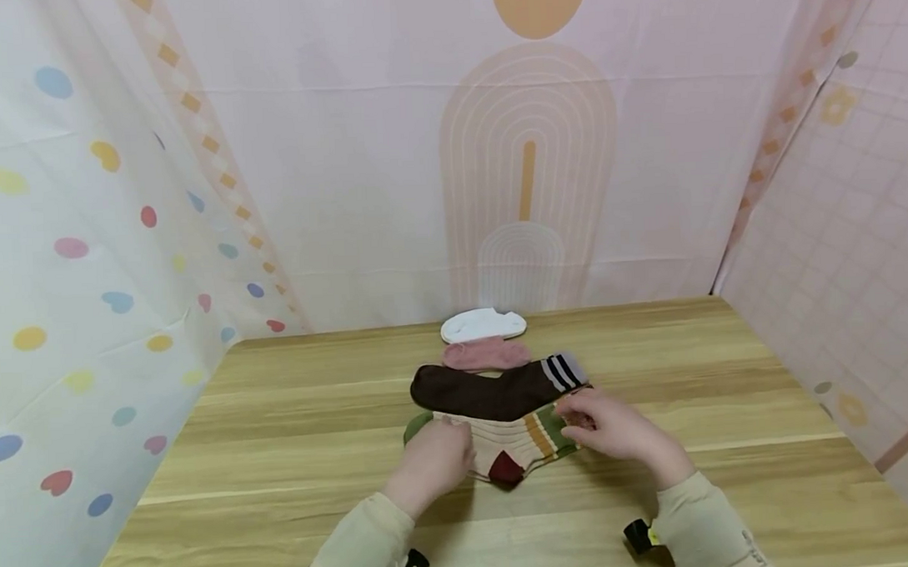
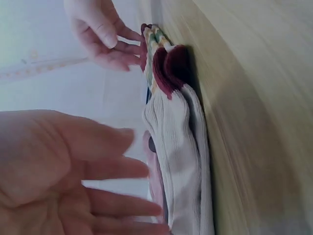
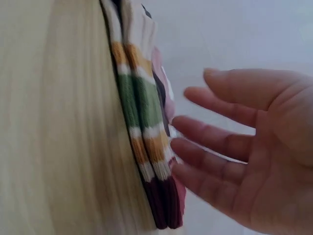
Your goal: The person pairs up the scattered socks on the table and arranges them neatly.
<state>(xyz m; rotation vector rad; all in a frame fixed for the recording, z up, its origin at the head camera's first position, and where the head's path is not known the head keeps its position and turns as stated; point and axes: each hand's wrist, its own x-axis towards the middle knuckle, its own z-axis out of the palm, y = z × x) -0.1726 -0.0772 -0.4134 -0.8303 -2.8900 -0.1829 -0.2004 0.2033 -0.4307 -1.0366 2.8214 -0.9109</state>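
A pair of cream ribbed socks (image 1: 489, 432), one stacked on the other, lies flat on the wooden table. Their heel is dark red, the toe green, and the cuff banded in orange and green. Over the toe end is my left hand (image 1: 437, 455), its fingers extended in the left wrist view beside the cream fabric (image 2: 171, 147). My right hand (image 1: 617, 424) is at the cuff end. In the right wrist view its fingers are spread and slightly bent next to the striped cuff (image 3: 146, 107). Neither hand grips the socks.
Behind the cream pair, dark brown socks (image 1: 465, 391) with a striped grey cuff lie close by. Pink socks (image 1: 485, 354) and white socks (image 1: 481, 324) follow toward the table's back edge. Patterned cloth (image 1: 360, 178) hangs behind and at both sides.
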